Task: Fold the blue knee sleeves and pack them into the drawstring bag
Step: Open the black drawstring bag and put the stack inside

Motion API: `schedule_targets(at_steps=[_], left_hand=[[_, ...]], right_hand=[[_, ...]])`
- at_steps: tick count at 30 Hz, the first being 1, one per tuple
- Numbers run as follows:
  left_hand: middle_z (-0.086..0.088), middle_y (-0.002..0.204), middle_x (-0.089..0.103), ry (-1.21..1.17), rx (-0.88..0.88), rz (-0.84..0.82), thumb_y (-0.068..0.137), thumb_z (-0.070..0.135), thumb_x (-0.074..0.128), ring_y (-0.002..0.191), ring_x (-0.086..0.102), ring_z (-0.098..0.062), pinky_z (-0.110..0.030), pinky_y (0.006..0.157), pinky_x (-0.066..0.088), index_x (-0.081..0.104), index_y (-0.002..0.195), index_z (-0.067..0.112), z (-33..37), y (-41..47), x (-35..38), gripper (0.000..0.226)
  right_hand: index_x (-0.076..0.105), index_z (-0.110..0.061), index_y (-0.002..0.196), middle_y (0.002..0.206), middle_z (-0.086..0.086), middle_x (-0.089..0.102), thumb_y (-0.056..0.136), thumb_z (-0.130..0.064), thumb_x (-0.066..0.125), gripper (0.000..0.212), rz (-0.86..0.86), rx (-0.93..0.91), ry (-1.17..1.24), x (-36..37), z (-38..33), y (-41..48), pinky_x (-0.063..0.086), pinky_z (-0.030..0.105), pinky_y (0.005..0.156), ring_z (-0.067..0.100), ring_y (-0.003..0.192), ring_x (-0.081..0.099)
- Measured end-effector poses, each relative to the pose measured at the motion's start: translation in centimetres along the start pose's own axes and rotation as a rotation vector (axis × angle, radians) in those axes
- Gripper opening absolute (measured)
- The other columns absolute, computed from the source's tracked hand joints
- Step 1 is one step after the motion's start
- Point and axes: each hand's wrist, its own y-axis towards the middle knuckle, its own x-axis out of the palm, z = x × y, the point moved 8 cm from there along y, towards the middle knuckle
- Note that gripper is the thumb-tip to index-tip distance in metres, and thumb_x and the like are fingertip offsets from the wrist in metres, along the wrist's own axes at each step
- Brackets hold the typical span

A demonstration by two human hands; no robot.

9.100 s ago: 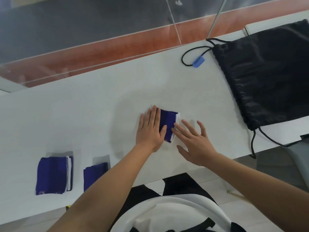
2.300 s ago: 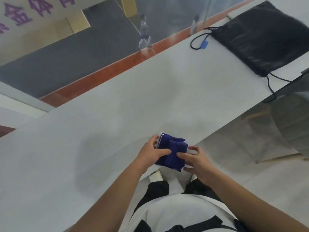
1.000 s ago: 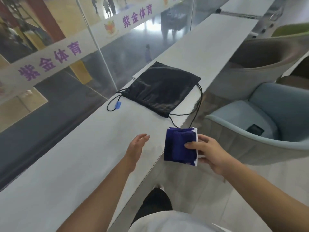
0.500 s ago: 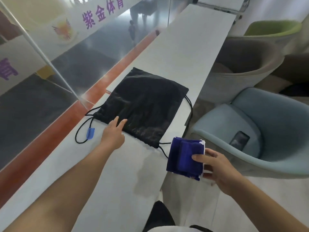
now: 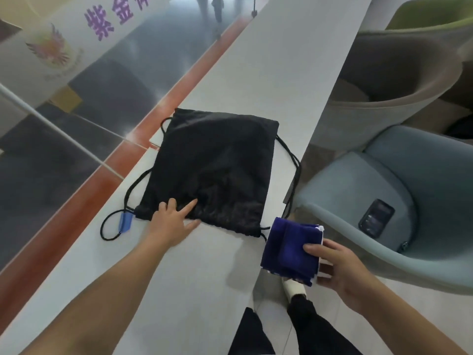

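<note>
Two hands show in the head view: the left hand (image 5: pixel 171 224) rests with fingers spread on the near edge of the black drawstring bag (image 5: pixel 217 165), which lies flat on the counter (image 5: pixel 189 293); the right hand (image 5: pixel 339 271) pinches the folded blue knee sleeves (image 5: pixel 288 248) beside the counter's right edge.

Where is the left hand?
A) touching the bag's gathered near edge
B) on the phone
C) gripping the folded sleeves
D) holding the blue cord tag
A: the left hand has its straight fingers on the gathered near edge of the black drawstring bag, while the right hand holds the folded blue knee sleeves.
</note>
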Motion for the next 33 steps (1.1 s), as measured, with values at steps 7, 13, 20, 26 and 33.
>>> schedule_targets(at_steps=[7, 13, 20, 26, 33], left_hand=[[-0.013, 0.145, 0.032, -0.150, -0.330, -0.083, 0.097, 0.067, 0.021, 0.123, 0.039, -0.036, -0.039, 0.089, 0.040, 0.002, 0.157, 0.041, 9.2, -3.0, -0.2, 0.068], [-0.007, 0.129, 0.044, -0.375, -0.066, -0.039, 0.101, 0.040, 0.044, 0.106, 0.059, -0.031, -0.040, 0.083, 0.048, 0.037, 0.149, 0.031, 19.5, -3.6, -1.1, 0.049], [-0.001, 0.147, 0.037, -0.323, 0.216, 0.105, 0.095, 0.002, 0.053, 0.102, 0.060, -0.031, -0.040, 0.084, 0.056, 0.048, 0.133, 0.035, 21.9, -3.8, -5.2, 0.050], [0.002, 0.160, 0.031, -0.285, 0.213, -0.009, 0.096, -0.003, 0.044, 0.140, 0.039, -0.025, -0.037, 0.114, 0.038, 0.039, 0.152, 0.023, 21.2, -3.0, -11.0, 0.061], [0.011, 0.157, 0.026, -0.641, 0.181, 0.000, 0.087, 0.000, 0.066, 0.096, 0.058, -0.016, -0.021, 0.063, 0.058, 0.028, 0.155, 0.028, 17.7, -4.4, -17.1, 0.083]], right_hand=[[0.070, -0.010, 0.114, 0.091, 0.014, 0.076, 0.066, -0.020, 0.077, 0.049, -0.105, 0.032, -0.032, -1.8, -2.4, 1.9, 0.054, 0.036, 0.061, 0.026, 0.069, 0.070], [0.069, -0.013, 0.115, 0.089, 0.013, 0.076, 0.066, -0.023, 0.076, 0.051, -0.098, 0.043, -0.007, -5.1, -4.0, 3.2, 0.054, 0.030, 0.053, 0.023, 0.066, 0.071], [0.068, -0.011, 0.115, 0.092, 0.015, 0.076, 0.063, -0.025, 0.077, 0.054, -0.081, 0.032, 0.030, -8.6, -5.1, 3.1, 0.055, 0.036, 0.064, 0.028, 0.070, 0.070], [0.069, -0.012, 0.107, 0.087, 0.012, 0.075, 0.057, -0.022, 0.082, 0.053, -0.169, 0.010, 0.110, -8.4, -6.0, 3.0, 0.055, 0.040, 0.070, 0.026, 0.071, 0.069], [0.068, -0.014, 0.106, 0.087, 0.010, 0.074, 0.069, -0.022, 0.072, 0.039, -0.297, -0.029, 0.239, -5.8, -7.1, 2.9, 0.050, 0.043, 0.078, 0.023, 0.073, 0.068]])
